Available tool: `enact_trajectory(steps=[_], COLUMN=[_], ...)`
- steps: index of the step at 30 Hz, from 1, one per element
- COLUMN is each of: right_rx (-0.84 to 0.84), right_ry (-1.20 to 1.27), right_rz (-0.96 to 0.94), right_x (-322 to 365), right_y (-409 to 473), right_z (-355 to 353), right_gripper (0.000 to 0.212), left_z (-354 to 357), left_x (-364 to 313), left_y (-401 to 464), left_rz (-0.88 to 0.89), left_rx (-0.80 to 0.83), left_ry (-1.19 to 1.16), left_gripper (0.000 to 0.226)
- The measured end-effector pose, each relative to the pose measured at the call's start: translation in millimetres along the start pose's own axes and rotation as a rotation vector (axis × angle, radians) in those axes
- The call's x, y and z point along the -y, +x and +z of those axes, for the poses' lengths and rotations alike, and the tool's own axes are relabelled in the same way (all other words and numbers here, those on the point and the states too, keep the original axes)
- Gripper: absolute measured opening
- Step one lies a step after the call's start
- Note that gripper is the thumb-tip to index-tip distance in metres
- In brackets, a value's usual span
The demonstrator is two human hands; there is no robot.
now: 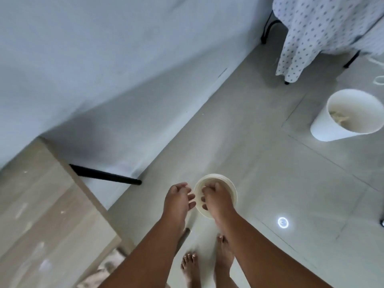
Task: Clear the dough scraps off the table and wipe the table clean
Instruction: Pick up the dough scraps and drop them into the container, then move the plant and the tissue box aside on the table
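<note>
Your right hand (218,199) gripped the rim of a small white bowl (227,185), fingers curled over its near edge; your left hand (178,197) hung just beside it, fingers loosely curled and holding nothing. What the bowl held could not be seen. If it carried dough scraps, the step called for keeping it level, carrying it over the white bin (340,129) to your right, well apart across bare floor (259,163), and tipping only above the mouth. The bin already held pale scraps (337,118). The worktop (41,204) at your left showed pale smears yet to wipe. Its black leg (106,175) and your bare feet (190,267) stood nearest the path.
</note>
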State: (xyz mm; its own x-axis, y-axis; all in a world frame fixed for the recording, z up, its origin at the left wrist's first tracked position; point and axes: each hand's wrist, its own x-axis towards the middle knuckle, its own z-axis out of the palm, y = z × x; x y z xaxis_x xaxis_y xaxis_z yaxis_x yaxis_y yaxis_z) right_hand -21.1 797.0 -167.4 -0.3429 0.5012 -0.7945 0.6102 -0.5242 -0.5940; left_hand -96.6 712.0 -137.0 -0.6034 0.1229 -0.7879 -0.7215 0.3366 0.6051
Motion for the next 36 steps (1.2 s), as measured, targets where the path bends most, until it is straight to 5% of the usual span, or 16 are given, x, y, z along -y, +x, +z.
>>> enact_trajectory(steps=[13,28,36], right_rx=[0.151,0.252,0.347], right_ry=[-0.318,-0.576,-0.634], right_rz=[-0.287,-0.595,-0.713], right_x=[49.5,-52.4,-87.1], right_y=[-143.4,-299.6,-350.5], right_z=[84.9,266.5,350.3], right_gripper=[0.014,0.008,0.015], left_z=[-157.6,-461.2,-555.4], left_x=[-27.8,85.2,112.9], left_y=[-120.8,-188.8,-204.0], left_rz=[0.158,0.188,0.249], left_rx=[-0.087,-0.362,-0.524], left_ry=[-0.222,-0.359,-0.287], left_gripper=[0.014,0.002,0.008])
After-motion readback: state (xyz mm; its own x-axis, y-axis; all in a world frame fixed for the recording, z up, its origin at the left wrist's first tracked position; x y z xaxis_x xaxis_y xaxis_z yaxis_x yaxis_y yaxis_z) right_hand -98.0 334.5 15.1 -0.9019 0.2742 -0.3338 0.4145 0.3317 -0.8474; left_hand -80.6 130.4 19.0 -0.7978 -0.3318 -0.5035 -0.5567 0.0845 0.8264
